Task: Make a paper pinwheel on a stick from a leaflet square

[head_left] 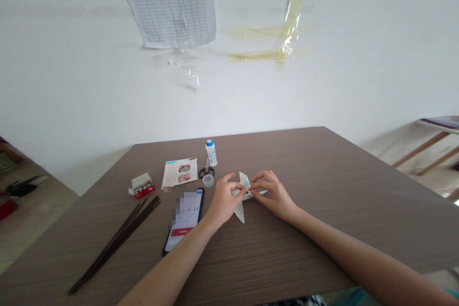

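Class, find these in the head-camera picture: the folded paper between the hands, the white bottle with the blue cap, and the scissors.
Folded paper (244, 180): head view, on its upper point above the hands.
White bottle (211, 155): head view, on its body.
Scissors (206, 171): head view, on the finger loops.

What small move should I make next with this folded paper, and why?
Probably hold the pinch at the centre of the folded paper with your left hand and shift only your right hand: both hands meet there, and the paper's points stick out unheld.

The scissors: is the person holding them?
No, the black-handled scissors lie on the brown table; the left hand and right hand hold folded white paper.
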{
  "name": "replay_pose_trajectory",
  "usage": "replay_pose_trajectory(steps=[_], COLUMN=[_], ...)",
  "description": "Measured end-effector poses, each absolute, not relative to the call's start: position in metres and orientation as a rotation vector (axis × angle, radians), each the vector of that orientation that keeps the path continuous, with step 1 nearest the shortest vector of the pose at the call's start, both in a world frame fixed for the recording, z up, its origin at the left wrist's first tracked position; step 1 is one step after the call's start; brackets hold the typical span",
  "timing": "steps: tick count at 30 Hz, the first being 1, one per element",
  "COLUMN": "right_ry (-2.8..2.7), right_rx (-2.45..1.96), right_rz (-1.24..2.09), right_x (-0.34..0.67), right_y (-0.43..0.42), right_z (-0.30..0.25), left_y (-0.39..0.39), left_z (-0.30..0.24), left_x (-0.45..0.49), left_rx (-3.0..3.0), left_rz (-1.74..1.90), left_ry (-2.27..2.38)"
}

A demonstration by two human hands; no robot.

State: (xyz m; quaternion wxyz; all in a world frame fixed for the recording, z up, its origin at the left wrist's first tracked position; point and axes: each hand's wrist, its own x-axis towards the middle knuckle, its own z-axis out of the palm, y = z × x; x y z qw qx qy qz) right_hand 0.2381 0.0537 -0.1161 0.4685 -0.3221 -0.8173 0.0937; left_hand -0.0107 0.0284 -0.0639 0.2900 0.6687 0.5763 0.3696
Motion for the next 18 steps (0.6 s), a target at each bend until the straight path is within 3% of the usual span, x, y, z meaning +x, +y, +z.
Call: replay_pose_trajectory(steps=[18], right_ry=[-1.95], right_rx=[-0.803], right_rz=[0.352], right_x=[0.236], right_y=[0.0562], right_z=[-0.1189], left_y=[0.0285], left_z=[-0.06], left_x=[-0.0119], left_rx=[2.019], left_rz=[0.918], left_ry=[1.584])
